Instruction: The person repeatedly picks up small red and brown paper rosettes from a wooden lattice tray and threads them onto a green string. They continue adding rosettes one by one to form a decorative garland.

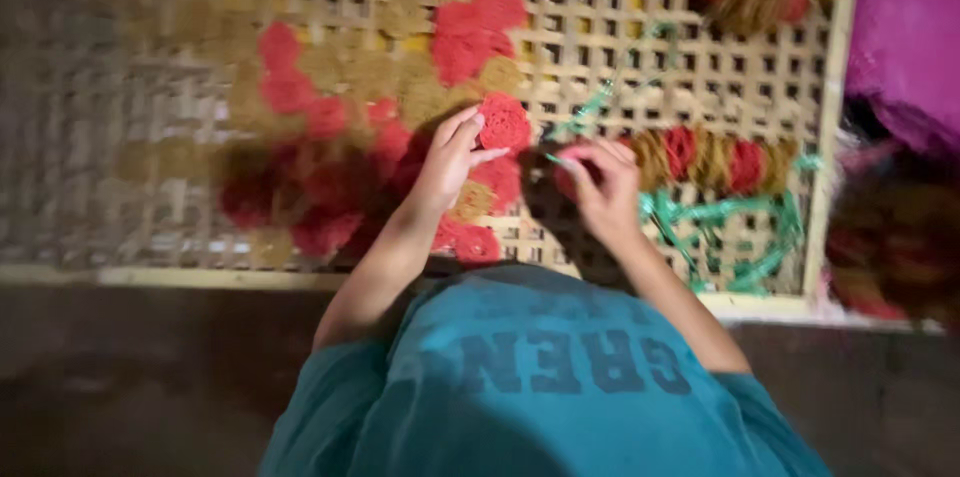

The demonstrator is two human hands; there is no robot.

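- A big woven tray (600, 27) lies flat with red and tan fluffy discs spread on it.
- Green string (720, 212) curls on the tray's right side.
- The left hand (448, 159) pinches a red disc (503, 123) above the tray.
- The right hand (600, 182) has its fingers curled closed on something small and red; it is too blurry to tell what.

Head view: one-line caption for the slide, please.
Left hand pinches a red disc; right hand holds green string over a bamboo lattice tray strewn with red and tan discs.
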